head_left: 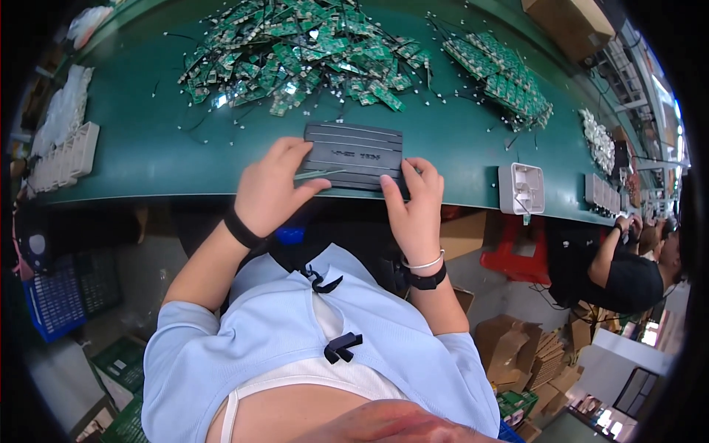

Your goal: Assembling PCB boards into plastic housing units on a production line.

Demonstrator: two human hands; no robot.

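A dark grey grooved plate (353, 156), rectangular with raised markings, lies at the bench's near edge between my hands. My left hand (269, 188) has its fingertips at the plate's left edge, the thumb reaching toward the near left corner. Between that thumb and the fingers a thin green pointed tool (319, 174), which looks like tweezers, lies across the plate's near left part. My right hand (415, 203) grips the right edge, thumb on the near right corner and fingers curled along the side. The plate's underside is hidden.
A large heap of green circuit boards with black wires (303, 63) covers the far bench (133, 148); stacked board panels (498, 77) lie right of it. A white open housing (521, 188) sits at the near right edge, more white housings (63, 159) at left. A co-worker (628, 258) sits at right.
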